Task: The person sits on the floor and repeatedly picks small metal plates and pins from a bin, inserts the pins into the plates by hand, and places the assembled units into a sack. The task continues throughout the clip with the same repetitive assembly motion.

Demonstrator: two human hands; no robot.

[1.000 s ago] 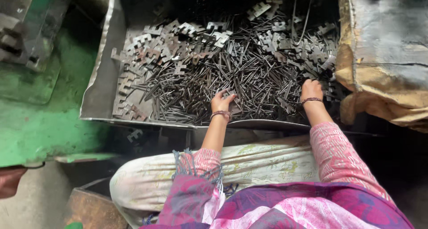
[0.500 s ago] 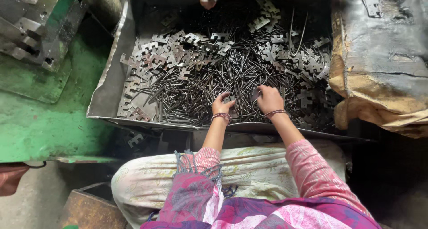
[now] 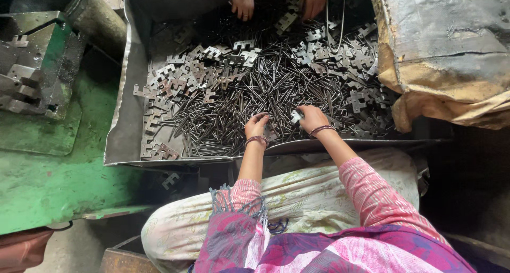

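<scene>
Both hands at near edge of metal tray [image 3: 123, 119]. Left hand [image 3: 256, 127] fingers curled on thin rods [image 3: 249, 100], axes mostly near-far. Right hand [image 3: 312, 119] pinches notched plate [image 3: 296, 116] betw. hands.

A green machine base [image 3: 48, 182] beside a stained, worn sack [image 3: 446, 55].

Single head view, looking steeply down, close over metal tray [image 3: 125, 119] before lap.
</scene>
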